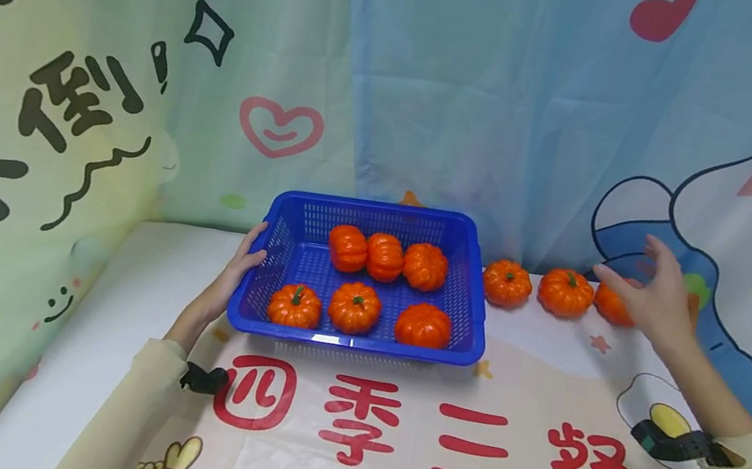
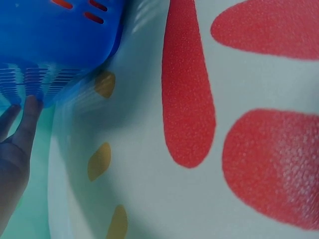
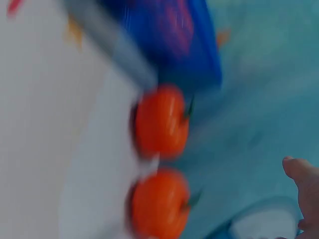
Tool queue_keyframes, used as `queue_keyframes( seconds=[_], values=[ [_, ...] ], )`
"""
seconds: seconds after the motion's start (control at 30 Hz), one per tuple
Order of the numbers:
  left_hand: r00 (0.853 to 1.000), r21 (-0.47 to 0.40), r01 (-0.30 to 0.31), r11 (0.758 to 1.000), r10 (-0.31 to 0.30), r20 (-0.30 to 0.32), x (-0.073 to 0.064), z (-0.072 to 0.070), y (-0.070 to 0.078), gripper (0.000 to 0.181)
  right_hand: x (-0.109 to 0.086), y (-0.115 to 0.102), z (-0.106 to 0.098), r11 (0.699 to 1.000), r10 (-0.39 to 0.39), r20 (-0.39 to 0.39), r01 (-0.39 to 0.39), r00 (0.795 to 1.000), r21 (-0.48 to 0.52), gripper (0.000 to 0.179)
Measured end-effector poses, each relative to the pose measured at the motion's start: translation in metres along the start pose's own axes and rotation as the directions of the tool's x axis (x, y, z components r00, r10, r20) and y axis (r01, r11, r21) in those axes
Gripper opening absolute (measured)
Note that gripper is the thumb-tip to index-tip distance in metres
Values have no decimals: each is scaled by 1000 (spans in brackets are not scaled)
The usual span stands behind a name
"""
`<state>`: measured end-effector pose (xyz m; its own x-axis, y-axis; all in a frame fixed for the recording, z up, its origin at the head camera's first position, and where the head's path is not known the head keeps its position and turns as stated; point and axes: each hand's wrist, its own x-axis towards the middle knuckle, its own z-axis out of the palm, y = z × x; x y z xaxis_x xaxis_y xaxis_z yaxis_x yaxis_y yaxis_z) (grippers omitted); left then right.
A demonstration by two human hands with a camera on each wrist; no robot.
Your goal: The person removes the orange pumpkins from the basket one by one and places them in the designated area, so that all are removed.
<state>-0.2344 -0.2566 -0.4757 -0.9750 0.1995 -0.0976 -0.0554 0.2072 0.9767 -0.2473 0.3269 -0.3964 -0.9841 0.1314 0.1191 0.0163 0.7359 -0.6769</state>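
A blue plastic basket (image 1: 358, 343) stands on the table with several small orange pumpkins (image 1: 354, 308) inside, in two rows. My left hand (image 1: 231, 272) holds the basket's left side, its thumb at the rim; in the left wrist view two fingers (image 2: 31, 117) touch the slatted outer wall. Right of the basket, three more pumpkins (image 1: 565, 292) sit in a row along the back. My right hand (image 1: 659, 303) is raised, thumb and fingers spread, partly covering the rightmost pumpkin (image 1: 610, 305) in the head view. Nothing is in its grasp. The right wrist view is blurred.
A printed cloth (image 1: 481, 410) with red characters covers the table's front. Behind the table hangs a blue-green printed curtain (image 1: 441, 113), close to the basket and the pumpkin row. Black bands (image 1: 673, 442) are on both wrists.
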Motion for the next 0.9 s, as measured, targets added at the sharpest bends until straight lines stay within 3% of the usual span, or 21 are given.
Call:
queue_keyframes(
  seconds=[0.1,0.2,0.3,0.63,0.9],
  values=[
    [1000,-8,-7,1000,7,3,0,0,0,60,-24,-33,3,997,-52,138,43,989,68,89],
    [1000,-14,-17,1000,17,4,1,0,1,59,-45,-58,9,994,-84,260,62,962,91,87],
    [1000,-8,-16,1000,16,4,0,0,1,59,-62,-78,15,990,-104,334,67,937,121,85],
    [1000,-12,-20,1000,20,5,-1,0,-1,59,-82,-105,31,979,-186,441,129,878,157,81],
    [1000,-2,-21,1000,21,1,-1,1,-1,59,-80,-121,52,960,-263,530,161,806,231,77]
  ],
)
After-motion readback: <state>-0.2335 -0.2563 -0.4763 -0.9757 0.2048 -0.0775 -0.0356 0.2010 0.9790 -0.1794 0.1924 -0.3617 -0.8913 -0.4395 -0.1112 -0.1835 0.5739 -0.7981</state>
